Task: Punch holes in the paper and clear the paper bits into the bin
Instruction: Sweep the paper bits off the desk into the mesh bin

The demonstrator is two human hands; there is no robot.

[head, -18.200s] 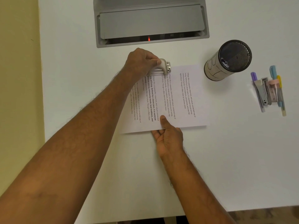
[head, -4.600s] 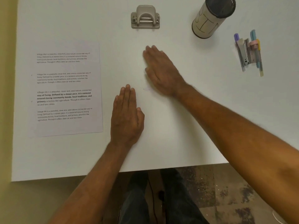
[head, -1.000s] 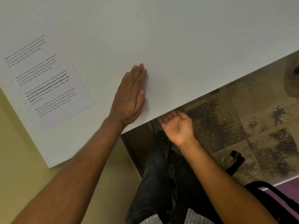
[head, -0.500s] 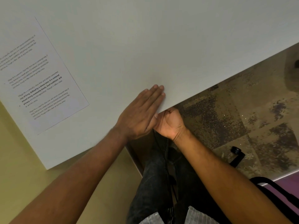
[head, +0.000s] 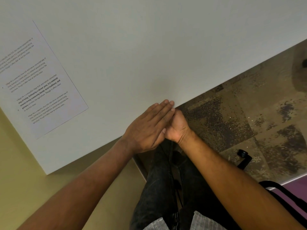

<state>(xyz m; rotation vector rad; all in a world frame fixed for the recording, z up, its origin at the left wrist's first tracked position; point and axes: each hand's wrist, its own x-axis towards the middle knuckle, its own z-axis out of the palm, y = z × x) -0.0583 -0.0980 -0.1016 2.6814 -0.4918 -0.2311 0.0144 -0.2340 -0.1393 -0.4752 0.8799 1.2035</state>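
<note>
The left hand (head: pixel 149 128) is lying flat on the white desk (head: pixel 149 47), its fingers (head: pixel 163 107) straight and pressed together, the tips reaching the desk's near edge. It is gripping nothing. The right hand (head: pixel 177 126) is sitting just below that same edge, palm turned up, tucked against the left hand's thumb side. Most of its fingers are hidden under the left hand and the desk edge, so I cannot tell how far they are curled or whether anything is lying in the palm. The punched paper bits are too small to make out anywhere along the edge.

The paper (head: pixel 41 80) is lying flat on the desk, well apart from the left hand, toward the desk's far left corner. It is a thin white rectangular sheet with blocks of small black print, one block in bold; its upper left part is cut off by the frame, and any punched holes are hard to pick out.

The desk surface is looking smooth, matte and plain. Below its edge, a mottled brown floor (head: pixel 240 122) is showing, worn and patchy. The person's dark denim trousers (head: pixel 162 188) are filling the space beneath the hands, with a checked shirt hem (head: pixel 199 221) at the bottom. A black wheeled chair base (head: pixel 243 159) is standing on the floor to the right of the right hand.
</note>
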